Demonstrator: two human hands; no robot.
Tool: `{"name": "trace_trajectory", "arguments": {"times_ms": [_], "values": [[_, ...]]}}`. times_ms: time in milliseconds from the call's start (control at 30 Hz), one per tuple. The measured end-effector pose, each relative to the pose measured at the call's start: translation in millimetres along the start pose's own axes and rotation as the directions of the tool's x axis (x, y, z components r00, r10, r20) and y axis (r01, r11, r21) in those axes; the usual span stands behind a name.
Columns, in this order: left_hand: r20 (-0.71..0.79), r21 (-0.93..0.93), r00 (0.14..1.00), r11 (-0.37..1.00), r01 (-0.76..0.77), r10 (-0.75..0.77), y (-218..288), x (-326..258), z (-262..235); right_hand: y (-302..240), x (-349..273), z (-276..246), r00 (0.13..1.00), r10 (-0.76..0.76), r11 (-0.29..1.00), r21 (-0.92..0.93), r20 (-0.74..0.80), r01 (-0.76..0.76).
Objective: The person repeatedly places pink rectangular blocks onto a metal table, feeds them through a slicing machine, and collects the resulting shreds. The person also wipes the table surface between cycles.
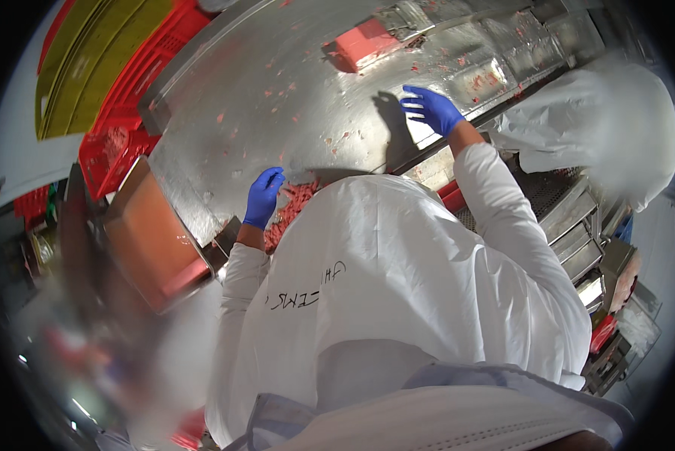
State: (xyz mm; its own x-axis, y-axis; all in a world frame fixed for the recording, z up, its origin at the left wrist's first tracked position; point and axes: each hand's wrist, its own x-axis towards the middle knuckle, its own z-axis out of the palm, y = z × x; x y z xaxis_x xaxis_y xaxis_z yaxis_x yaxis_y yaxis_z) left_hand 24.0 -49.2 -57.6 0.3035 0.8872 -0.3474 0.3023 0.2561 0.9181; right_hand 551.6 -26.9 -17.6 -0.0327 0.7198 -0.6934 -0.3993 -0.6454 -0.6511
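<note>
My left hand (263, 198), in a blue glove, is at the near left part of the steel table (254, 124). Its fingers are curled together, and I cannot make out whether anything is in them. Beside it lies a pile of small red meat pieces (296, 201), partly hidden by my white apron (375, 248). Farther right, my right hand (433, 110), also blue-gloved, is open with fingers spread, casting a shadow on the steel. It holds nothing. Beyond it, a pink-red rectangular block (366, 43) rests on the table beside a metal piece (409, 19).
Red meat scraps dot the steel surface. At left stand a red crate (115, 159), yellow trays (89, 68) and an orange-brown bin (153, 233). A person in white (608, 128) is close at right, near metal trays (578, 225); blurred shapes fill the lower left.
</note>
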Motion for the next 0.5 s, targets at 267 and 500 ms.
{"name": "trace_trajectory", "arguments": {"times_ms": [267,500], "values": [[0.22,0.262,0.958,0.935,-0.24,0.184,132.7,175.7,86.6,-92.7,103.3,-23.4,0.977,-0.101,0.961,0.237,-0.188,0.145],[0.178,0.481,0.932,0.799,-0.361,0.314,184.3,360.5,174.8,-125.0,87.4,-42.7,0.939,-0.339,0.772,0.556,-0.052,0.309]]}}
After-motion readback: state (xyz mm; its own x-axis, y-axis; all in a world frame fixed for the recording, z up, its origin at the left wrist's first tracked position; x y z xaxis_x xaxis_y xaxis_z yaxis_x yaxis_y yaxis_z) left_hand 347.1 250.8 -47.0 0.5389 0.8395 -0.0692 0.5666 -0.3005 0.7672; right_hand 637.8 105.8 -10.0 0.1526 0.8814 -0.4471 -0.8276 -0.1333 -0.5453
